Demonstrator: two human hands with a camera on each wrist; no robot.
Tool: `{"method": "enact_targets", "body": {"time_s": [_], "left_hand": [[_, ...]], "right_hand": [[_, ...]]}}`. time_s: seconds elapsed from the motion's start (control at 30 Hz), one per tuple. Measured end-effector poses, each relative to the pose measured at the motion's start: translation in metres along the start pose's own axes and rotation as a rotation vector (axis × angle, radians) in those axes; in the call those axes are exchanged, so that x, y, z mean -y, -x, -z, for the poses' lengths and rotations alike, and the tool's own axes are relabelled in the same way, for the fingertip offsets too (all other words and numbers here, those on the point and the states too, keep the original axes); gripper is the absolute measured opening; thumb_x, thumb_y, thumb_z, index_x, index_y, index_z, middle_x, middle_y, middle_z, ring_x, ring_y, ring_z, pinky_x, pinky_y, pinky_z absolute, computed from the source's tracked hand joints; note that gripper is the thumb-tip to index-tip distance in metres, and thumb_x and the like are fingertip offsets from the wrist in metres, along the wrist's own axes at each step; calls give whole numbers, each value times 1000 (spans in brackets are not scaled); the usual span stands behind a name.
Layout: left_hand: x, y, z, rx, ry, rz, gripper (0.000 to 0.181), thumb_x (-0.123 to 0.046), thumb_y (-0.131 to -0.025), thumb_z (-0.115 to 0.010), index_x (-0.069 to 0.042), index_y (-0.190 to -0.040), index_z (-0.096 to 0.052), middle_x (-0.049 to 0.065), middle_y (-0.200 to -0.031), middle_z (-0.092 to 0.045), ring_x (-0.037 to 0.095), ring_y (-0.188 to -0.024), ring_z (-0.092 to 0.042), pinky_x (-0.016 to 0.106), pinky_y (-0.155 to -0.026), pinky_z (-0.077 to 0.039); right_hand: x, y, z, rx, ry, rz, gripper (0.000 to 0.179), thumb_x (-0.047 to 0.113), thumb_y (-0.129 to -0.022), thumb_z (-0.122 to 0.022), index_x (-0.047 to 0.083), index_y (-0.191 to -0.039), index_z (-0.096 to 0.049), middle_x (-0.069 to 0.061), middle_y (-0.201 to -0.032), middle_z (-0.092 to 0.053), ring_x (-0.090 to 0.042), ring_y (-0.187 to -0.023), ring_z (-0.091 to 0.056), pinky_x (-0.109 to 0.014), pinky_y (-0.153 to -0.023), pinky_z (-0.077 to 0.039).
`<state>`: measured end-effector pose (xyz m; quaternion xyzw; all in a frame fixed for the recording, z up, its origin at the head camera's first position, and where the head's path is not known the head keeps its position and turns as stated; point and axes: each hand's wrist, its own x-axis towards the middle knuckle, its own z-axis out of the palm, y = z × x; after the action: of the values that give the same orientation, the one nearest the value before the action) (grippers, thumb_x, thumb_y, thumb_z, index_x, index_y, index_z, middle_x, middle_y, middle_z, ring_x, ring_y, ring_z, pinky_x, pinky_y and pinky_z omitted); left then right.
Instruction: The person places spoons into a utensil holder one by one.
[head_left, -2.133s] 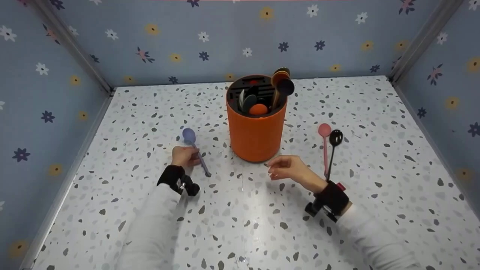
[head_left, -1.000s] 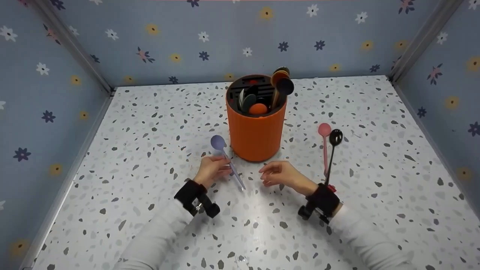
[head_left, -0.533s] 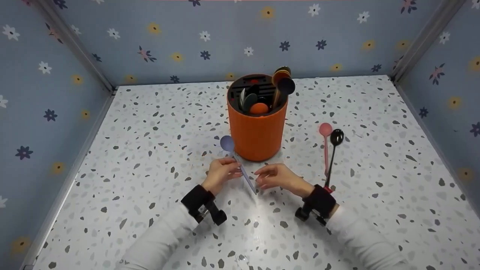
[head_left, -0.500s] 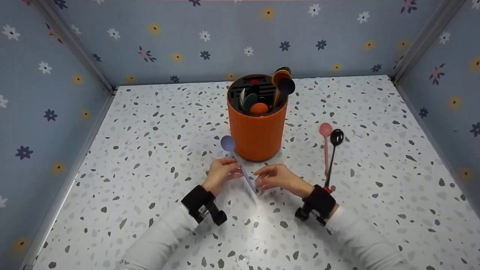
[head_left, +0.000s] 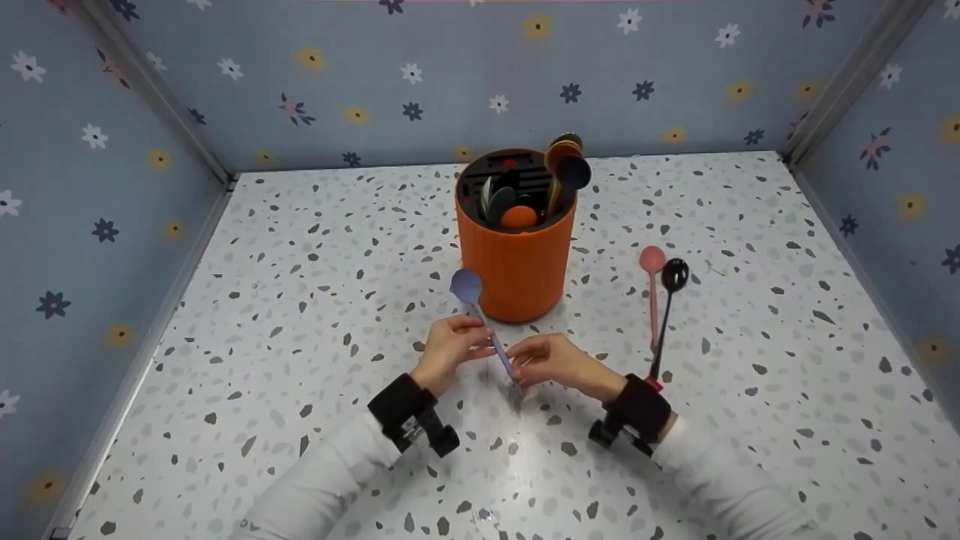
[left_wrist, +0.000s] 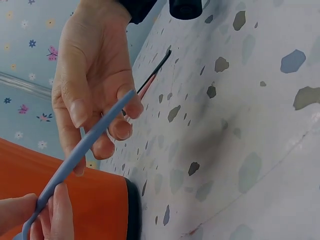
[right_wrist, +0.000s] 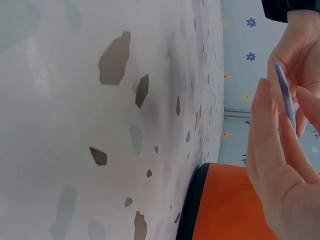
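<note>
A purple spoon (head_left: 466, 286) is held off the tabletop, bowl up and handle slanting down to the right. My left hand (head_left: 448, 346) pinches its handle between thumb and fingers. Around the lower end of that handle is my right hand (head_left: 561, 364), thumb on one side and fingers on the other. In the left wrist view the handle (left_wrist: 75, 155) crosses in front of the right fingers, with the thumb apart from it. The right wrist view also shows a gap between the right thumb and fingers, with the handle (right_wrist: 285, 92) between.
Just behind the hands stands an orange utensil holder (head_left: 517, 274) with a slotted black top and several utensils in it. To the right lie a pink spoon (head_left: 652, 259) and a black spoon (head_left: 675, 275), partly behind the right wrist. Flowered walls (head_left: 450, 75) enclose the table.
The left hand has carried the purple spoon rightward to the front of the orange holder. The right hand has shifted slightly left and down, its fingers now around the handle's end.
</note>
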<state>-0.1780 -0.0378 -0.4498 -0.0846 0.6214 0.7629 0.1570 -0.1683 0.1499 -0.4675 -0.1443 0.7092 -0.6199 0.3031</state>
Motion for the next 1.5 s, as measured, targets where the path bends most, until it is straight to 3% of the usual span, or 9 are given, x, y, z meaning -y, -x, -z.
{"method": "enact_targets", "body": {"time_s": [0.43,0.67,1.03,1.3,1.5], "left_hand": [[-12,8,-6,-2,-30,-54,21,5,-81,-57,13,-100,-52,12,-80,-60,16,-68,-62,33,-69,-55],[-29,12,-13,-10,-33,-84,23,3,-80,-59,10,-101,-53,16,-86,-60,15,-69,-61,31,-69,-55],[-55,18,-20,16,-33,-161,20,3,-80,-60,9,-98,-54,11,-82,-58,16,-66,-60,37,-70,-54],[-72,21,-28,-30,-99,-242,19,0,-79,-63,6,-96,-58,10,-84,-62,15,-74,-59,27,-66,-53],[-85,21,-35,-6,-48,-286,19,3,-79,-61,9,-96,-56,12,-84,-60,16,-72,-60,34,-70,-54]], "right_hand": [[11,4,1,-23,35,8,30,4,-83,-59,-7,-110,-55,-10,-88,-62,-15,-79,-61,-36,-76,-53],[25,6,4,-36,37,57,27,0,-83,-55,-8,-108,-55,-7,-84,-61,-15,-77,-61,-36,-75,-53],[55,10,11,-52,100,104,26,-3,-82,-54,-7,-107,-55,-6,-84,-60,-14,-77,-59,-35,-74,-53],[74,12,16,-90,151,154,25,-1,-80,-57,-5,-105,-57,-9,-87,-60,-15,-79,-58,-33,-75,-53],[87,13,20,-129,187,176,25,2,-80,-59,-3,-104,-58,-11,-90,-61,-17,-81,-59,-34,-75,-52]]}}
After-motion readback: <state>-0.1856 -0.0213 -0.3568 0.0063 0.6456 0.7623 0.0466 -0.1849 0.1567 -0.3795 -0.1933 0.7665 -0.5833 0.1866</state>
